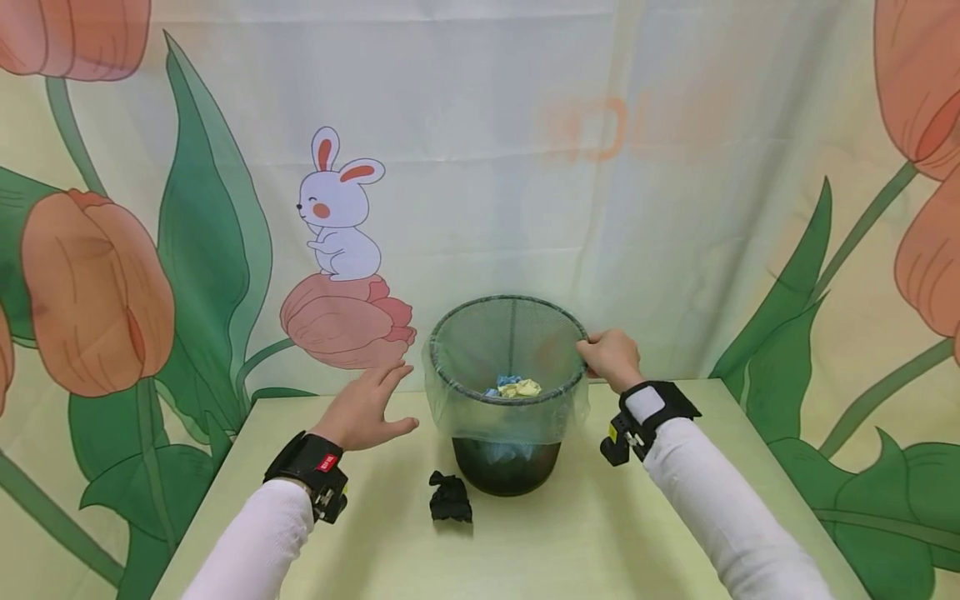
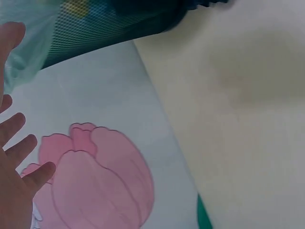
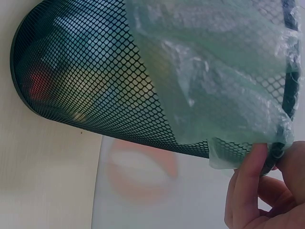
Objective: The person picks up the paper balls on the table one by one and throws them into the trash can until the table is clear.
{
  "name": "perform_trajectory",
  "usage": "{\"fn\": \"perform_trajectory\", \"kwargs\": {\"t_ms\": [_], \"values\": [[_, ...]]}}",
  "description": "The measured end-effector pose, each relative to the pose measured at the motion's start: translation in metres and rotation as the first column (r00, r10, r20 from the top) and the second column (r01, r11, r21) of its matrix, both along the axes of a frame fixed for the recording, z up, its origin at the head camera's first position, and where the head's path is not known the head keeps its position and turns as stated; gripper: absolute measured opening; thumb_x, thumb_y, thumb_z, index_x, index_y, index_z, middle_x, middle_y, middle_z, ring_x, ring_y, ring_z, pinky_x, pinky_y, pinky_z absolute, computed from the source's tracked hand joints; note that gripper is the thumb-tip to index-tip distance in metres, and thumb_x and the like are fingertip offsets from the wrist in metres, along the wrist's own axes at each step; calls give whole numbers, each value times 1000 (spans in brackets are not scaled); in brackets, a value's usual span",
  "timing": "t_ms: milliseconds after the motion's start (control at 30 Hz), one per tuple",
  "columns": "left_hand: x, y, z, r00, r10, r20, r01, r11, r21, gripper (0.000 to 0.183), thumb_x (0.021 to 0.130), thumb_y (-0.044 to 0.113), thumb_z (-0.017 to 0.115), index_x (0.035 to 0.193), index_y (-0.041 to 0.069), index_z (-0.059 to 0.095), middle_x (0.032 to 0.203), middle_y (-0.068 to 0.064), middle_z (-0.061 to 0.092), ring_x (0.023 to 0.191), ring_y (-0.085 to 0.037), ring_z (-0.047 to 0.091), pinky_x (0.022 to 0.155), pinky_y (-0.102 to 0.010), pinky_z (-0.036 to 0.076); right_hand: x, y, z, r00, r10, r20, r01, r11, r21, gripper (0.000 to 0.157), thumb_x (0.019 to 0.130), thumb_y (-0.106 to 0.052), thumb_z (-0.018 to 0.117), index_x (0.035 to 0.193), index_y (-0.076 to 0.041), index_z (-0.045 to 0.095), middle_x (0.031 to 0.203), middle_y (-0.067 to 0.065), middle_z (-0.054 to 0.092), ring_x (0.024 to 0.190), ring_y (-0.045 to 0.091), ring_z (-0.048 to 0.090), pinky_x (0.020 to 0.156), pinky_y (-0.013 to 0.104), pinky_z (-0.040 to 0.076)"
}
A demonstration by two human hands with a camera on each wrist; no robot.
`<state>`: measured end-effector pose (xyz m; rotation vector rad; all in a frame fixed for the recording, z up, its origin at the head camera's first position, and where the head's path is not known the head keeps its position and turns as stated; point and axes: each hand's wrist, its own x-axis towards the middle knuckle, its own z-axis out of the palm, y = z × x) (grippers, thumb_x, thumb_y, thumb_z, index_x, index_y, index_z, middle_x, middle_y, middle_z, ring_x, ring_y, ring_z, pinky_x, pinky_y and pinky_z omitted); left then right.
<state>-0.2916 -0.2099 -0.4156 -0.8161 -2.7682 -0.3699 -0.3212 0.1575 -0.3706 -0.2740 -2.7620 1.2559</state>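
A black mesh trash can [image 1: 504, 467] stands upright on the table, lined with a thin green plastic bag [image 1: 480, 421] folded over its rim. Crumpled blue and yellow paper [image 1: 519, 387] lies inside. My right hand [image 1: 613, 357] pinches the rim and bag at the right side; the right wrist view shows thumb and fingers [image 3: 248, 186] on either side of the rim. To the left of the can, my left hand [image 1: 367, 408] hovers with its fingers spread, holding nothing. In the left wrist view those fingers [image 2: 21, 150] are apart from the bag.
A crumpled black item [image 1: 450, 498], perhaps a bundled bag, lies on the pale table [image 1: 375, 550] at the can's front left. Behind the table hangs a curtain [image 1: 480, 167] printed with tulips and a rabbit.
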Motion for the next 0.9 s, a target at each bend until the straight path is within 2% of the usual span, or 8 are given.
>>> {"fn": "perform_trajectory", "kwargs": {"t_ms": [167, 400, 600, 700, 900], "values": [[6, -4, -25, 1000, 5, 24, -6, 1000, 17, 77, 76, 45, 67, 139, 10, 40, 141, -15, 39, 127, -34, 40, 101, -51, 37, 0, 0, -1, 1000, 2, 1, -2, 1000, 2, 22, 85, -18, 52, 71, -5, 63, 48, -5, 52, 45, 7, 58, 60, 31, 55], [15, -1, -55, 1000, -6, 11, 6, 999, 50, 78, 72, 43, 71, 136, 8, 44, 138, -15, 42, 124, -34, 43, 97, -52, 40, 0, 0, -2, 1000, 6, -4, -6, 1000, 3, 25, 84, -17, 52, 61, -8, 58, 48, -1, 53, 49, 12, 61, 58, 32, 54], [22, 4, -81, 999, -1, 54, -2, 999, 49, 78, 72, 44, 70, 137, 11, 43, 140, -13, 41, 124, -33, 43, 96, -52, 41, -1, 0, -2, 1000, 9, -5, -9, 1000, 6, 24, 85, -17, 52, 65, -6, 61, 52, 2, 57, 50, 14, 62, 51, 25, 50], [26, 8, -93, 997, -1, 83, -2, 999, 44, 77, 72, 44, 70, 137, 12, 43, 140, -12, 41, 125, -32, 43, 96, -52, 41, 0, 0, -2, 1000, 12, -5, -12, 1000, 9, 25, 85, -17, 52, 63, -7, 60, 53, 2, 57, 50, 13, 62, 53, 27, 52], [33, 20, -113, 990, -17, 140, 9, 998, 58, 75, 73, 44, 71, 136, 14, 44, 141, -12, 40, 125, -33, 41, 96, -54, 40, 0, 0, -2, 1000, 19, -9, -19, 1000, 1, 34, 85, -16, 52, 52, -13, 46, 46, -1, 50, 48, 12, 61, 59, 34, 55]]}}
